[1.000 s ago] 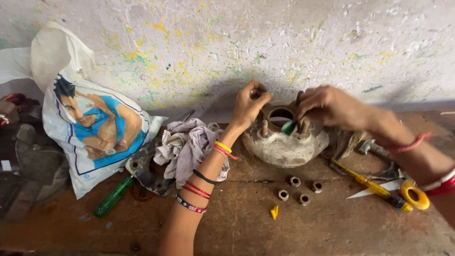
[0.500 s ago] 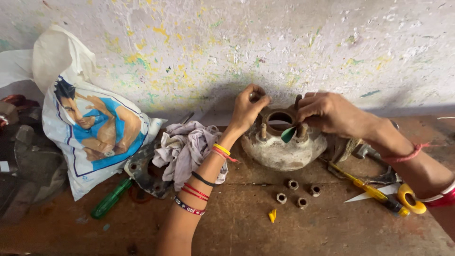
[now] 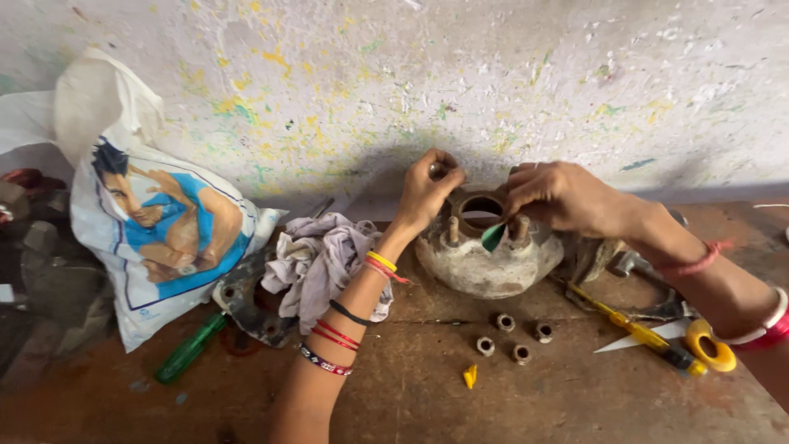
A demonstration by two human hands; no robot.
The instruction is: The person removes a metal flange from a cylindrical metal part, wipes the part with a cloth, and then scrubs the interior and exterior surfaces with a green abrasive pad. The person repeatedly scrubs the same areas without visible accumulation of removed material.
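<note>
A grimy metal wheel hub [image 3: 490, 263] with upright studs sits on the brown bench against the wall. My left hand [image 3: 426, 191] pinches a small metal nut [image 3: 439, 170] above the hub's back left stud. My right hand [image 3: 556, 196] rests on the hub's right side, fingers closed around a stud, with a small green piece [image 3: 492, 237] showing under the fingers. Several loose nuts [image 3: 513, 336] lie on the bench in front of the hub. A tiny yellow piece [image 3: 469, 376] lies nearer me.
A crumpled grey rag [image 3: 322, 260] lies left of the hub over a dark metal plate [image 3: 243, 305]. A green-handled screwdriver [image 3: 189, 349] and a printed plastic bag [image 3: 156, 226] are at the left. A yellow-handled screwdriver [image 3: 634, 330], yellow tape roll [image 3: 711, 346] and metal parts [image 3: 612, 265] lie right.
The view has shifted slightly. My left hand has lifted a little at the hub's back left stud, still pinching the nut. My right hand stays on the hub.
</note>
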